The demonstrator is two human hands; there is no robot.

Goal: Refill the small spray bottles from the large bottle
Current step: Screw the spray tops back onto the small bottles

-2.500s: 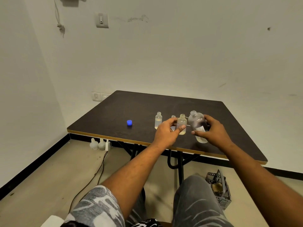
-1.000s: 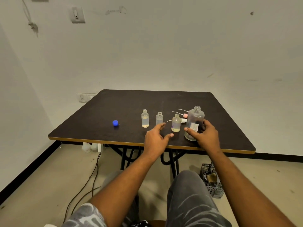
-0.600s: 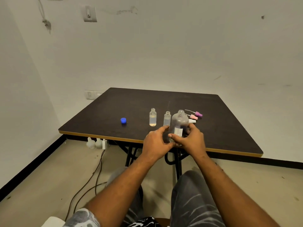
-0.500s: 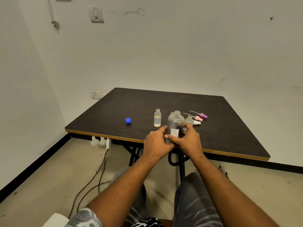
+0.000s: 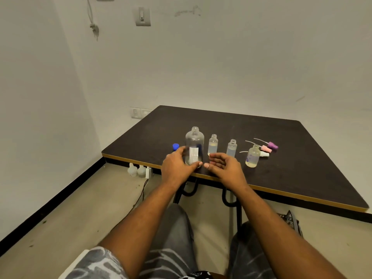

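The large clear bottle (image 5: 194, 144) stands upright and uncapped near the front left edge of the dark table (image 5: 291, 168). My left hand (image 5: 177, 168) curls round its lower part. My right hand (image 5: 224, 169) hovers just right of it with fingers loosely spread, holding nothing. Three small uncapped bottles stand in a row to the right: one (image 5: 212, 144) beside the large bottle, a second (image 5: 231, 148), and a third (image 5: 252, 156) with a little yellowish liquid. The blue cap (image 5: 175, 146) lies just left of the large bottle.
Three spray heads with dip tubes, purple (image 5: 272, 145), pink (image 5: 266, 148) and white (image 5: 264, 154), lie behind the third small bottle. Under the table are white bottles and a plug (image 5: 138, 171) by the wall and a dark basket (image 5: 289, 220) on the floor at right.
The large bottle has moved from the right of the small bottles to their left, near the blue cap. My right hand has let go of it; my left hand now holds it.
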